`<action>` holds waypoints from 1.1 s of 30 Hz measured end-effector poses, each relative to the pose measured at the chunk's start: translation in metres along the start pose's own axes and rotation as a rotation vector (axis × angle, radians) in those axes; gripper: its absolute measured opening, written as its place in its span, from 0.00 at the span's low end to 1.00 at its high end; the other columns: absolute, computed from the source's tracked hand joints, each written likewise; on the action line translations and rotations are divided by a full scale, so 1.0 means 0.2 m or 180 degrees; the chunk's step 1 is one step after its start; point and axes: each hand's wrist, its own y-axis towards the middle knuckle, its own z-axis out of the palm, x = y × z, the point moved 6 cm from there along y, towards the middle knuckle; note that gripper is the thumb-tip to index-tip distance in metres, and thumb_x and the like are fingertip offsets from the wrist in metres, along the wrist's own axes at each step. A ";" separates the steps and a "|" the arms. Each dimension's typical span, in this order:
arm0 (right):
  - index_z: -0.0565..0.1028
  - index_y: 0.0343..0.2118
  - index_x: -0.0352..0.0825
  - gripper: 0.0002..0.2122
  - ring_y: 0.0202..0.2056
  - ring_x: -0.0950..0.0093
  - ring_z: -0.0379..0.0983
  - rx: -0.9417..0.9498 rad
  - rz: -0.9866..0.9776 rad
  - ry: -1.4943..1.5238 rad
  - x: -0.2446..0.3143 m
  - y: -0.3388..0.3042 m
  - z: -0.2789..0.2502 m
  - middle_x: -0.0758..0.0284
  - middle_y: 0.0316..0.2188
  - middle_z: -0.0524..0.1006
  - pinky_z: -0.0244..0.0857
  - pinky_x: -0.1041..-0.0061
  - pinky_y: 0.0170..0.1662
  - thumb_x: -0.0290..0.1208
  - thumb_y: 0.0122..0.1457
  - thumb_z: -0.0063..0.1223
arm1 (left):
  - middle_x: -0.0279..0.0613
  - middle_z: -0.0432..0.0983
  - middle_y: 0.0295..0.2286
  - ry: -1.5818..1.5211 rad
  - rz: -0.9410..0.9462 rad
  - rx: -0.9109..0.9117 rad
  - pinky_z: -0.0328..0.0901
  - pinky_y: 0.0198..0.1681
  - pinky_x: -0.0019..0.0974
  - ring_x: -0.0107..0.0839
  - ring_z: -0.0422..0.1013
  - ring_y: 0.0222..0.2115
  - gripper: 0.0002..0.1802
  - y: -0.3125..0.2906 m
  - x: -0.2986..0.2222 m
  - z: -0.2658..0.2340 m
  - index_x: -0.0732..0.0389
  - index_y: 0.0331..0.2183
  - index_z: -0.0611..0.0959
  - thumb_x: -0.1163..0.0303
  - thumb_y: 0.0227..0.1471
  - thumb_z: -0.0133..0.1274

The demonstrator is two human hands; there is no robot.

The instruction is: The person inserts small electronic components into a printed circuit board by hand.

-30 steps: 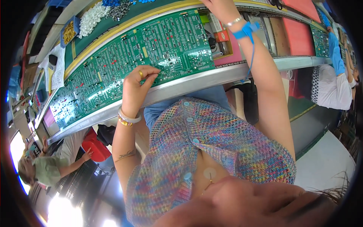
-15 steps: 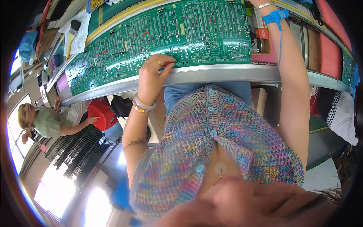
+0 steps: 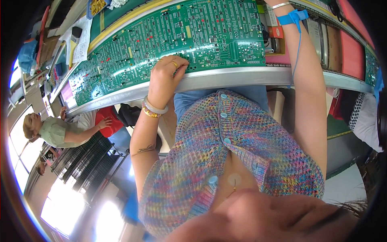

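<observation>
A long green circuit board (image 3: pixel 161 40), set with many small components, lies along a metal rail (image 3: pixel 225 74) in front of me. My left hand (image 3: pixel 165 78) rests at the board's near edge, right of its middle. Its thumb and forefinger come together in a pinch over the board. Whatever sits between the fingertips is too small or hidden to make out. My right arm stretches up past the board's right end, a blue wrist strap (image 3: pixel 293 17) with a cord around it. The upper edge cuts off most of my right hand (image 3: pixel 272 2), and its fingers are hidden.
Beyond the board, at the upper left, are a blue bin of yellowish parts (image 3: pixel 97 6) and a brush (image 3: pixel 75 38) on paper. Pink-red panels (image 3: pixel 351 52) stand right of my arm. A co-worker (image 3: pixel 60 131) is at the left beside a red stool (image 3: pixel 108 121).
My left hand has shifted slightly, its fingers curling more tightly over the board. My right arm stays extended. The co-worker's hand has lifted from the red stool. The board appears slightly farther left.
</observation>
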 end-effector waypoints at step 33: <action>0.71 0.25 0.32 0.06 0.29 0.61 0.71 0.0123 -0.0007 0.0274 -0.01 -0.01 -0.03 0.61 0.24 0.73 0.64 0.68 0.32 0.29 0.50 0.55 | 0.39 0.74 0.27 0.0495 0.0478 -0.0071 0.67 0.34 0.37 0.39 0.71 0.30 0.06 0.02 -0.06 0.02 0.60 0.27 0.80 0.78 0.40 0.56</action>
